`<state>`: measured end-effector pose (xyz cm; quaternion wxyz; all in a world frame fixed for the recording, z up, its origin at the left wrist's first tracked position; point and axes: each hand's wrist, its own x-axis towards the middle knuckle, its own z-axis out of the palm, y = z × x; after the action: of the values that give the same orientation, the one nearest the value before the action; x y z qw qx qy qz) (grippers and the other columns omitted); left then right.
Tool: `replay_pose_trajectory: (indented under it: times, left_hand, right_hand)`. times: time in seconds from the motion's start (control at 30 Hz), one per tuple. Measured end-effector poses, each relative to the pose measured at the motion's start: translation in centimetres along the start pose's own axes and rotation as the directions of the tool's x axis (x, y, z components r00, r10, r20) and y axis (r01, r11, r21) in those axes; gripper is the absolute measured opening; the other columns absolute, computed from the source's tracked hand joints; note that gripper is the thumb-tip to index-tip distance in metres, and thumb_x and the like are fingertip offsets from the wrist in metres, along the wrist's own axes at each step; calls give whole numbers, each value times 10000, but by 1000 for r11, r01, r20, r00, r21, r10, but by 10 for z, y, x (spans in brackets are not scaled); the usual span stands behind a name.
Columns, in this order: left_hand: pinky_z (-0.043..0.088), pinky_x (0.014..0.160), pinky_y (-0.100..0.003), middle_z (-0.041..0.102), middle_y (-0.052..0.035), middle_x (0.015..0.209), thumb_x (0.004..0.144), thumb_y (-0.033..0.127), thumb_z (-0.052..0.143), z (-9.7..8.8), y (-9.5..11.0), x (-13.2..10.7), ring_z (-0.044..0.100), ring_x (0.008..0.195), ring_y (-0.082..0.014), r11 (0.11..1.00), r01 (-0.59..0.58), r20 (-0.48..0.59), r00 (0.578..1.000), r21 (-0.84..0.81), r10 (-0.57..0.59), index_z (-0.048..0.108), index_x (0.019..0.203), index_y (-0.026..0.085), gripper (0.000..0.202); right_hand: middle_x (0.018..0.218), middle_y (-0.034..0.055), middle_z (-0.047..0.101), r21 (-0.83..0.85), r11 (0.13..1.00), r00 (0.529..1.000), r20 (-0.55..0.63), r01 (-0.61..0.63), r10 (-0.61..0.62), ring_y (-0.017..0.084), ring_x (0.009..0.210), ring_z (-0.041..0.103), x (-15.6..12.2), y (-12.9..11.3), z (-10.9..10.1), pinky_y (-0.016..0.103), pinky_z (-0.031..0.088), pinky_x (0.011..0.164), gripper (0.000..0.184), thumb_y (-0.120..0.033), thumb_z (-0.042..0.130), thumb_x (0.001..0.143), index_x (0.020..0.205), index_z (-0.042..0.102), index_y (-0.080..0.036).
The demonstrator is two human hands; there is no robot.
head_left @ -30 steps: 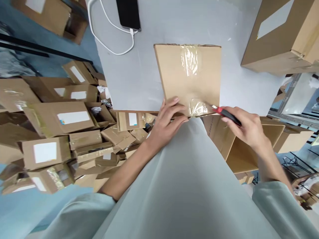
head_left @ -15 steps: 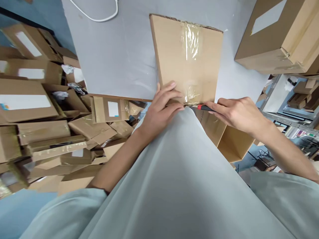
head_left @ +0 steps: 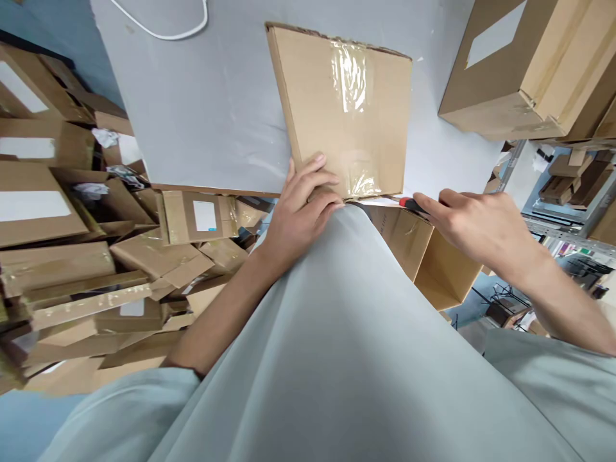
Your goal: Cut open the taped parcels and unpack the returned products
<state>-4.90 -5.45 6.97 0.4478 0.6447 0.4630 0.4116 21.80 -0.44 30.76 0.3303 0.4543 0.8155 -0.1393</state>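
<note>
A flat cardboard box (head_left: 332,109) with clear tape down its middle lies on the grey table (head_left: 212,122), its near edge against my body. My left hand (head_left: 301,208) presses on the box's near left corner, fingers spread over the edge. My right hand (head_left: 474,224) grips a red-and-black utility knife (head_left: 409,203), whose tip sits at the box's near right corner, by the taped seam.
A large cardboard box (head_left: 524,70) with a white label stands at the table's right. A white cable (head_left: 163,32) lies at the far edge. Several small labelled boxes (head_left: 72,224) are piled on the floor to the left. An open carton (head_left: 433,263) sits below the table.
My right hand drew the knife rightward along the box's near edge, out to its corner. The view shifted, so the phone left the frame. My left hand stayed on the box.
</note>
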Motion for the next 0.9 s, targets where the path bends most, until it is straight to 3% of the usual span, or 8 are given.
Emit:
replay_pose_trajectory:
  times: [0.13,0.2,0.3,0.37,0.47,0.57,0.7,0.9]
  left_hand:
    - [339,1439,-563,765,-52,1289,1099,378,689,6,7,6,581,1590,-325,999,29,-37,999,-13,-29,718,988,300,138]
    - [329,1440,-578,764,-66,1300,1122,417,657,8,12,12,575,1597,-332,999,34,-56,998,9,-33,717,1000,294,184]
    - [210,1468,-636,758,-75,1327,1146,451,628,6,25,26,535,1633,-352,996,53,-100,994,71,-45,717,1026,289,220]
    - [167,1473,-644,759,-77,1334,1153,446,629,-1,37,40,520,1646,-351,992,50,-142,989,114,-34,723,1040,288,215]
    - [284,1451,-587,767,-74,1318,1146,419,666,-17,56,62,581,1592,-323,986,46,-218,976,161,-10,743,1056,279,183]
    - [445,1372,-532,784,-68,1317,1112,449,732,-34,62,76,698,1434,-292,987,100,-279,958,126,-62,758,1059,262,196]
    - [593,1201,-474,809,-98,1302,992,605,835,-39,38,72,758,1290,-299,953,297,-328,895,-65,-301,776,1034,238,373]
    - [628,898,-382,832,-107,1031,709,662,978,4,-13,42,781,937,-248,628,650,-125,645,-429,-754,797,938,185,559]
  right_hand:
    - [856,51,800,518,850,935,-246,-97,256,216,695,683,-15,29,55,330,443,667,527,-705,627,1082,1301,812,-263]
    - [758,30,740,827,542,802,-220,-148,556,195,631,639,6,31,108,328,475,628,650,-807,709,977,1125,822,-184]
    - [784,17,738,993,-113,608,107,-28,786,155,627,658,67,11,194,287,512,598,643,-789,743,934,1086,762,-164]
    - [913,58,811,890,-454,584,346,43,734,158,770,758,112,-17,233,258,573,672,559,-669,834,906,1108,734,-158]
    - [995,73,837,711,-688,628,470,146,620,177,905,801,158,-64,251,280,637,802,484,-579,865,891,1099,704,-172]
    - [913,28,796,706,-667,566,457,239,687,181,856,760,163,-88,243,289,624,764,488,-649,830,860,1018,690,-208]
    - [729,-19,655,839,-503,414,390,209,823,170,671,623,125,-66,231,288,521,612,570,-736,820,786,948,712,-200]
    - [647,-17,580,973,-5,365,91,-230,927,177,671,489,73,14,218,304,409,632,525,-708,686,905,828,729,-190]
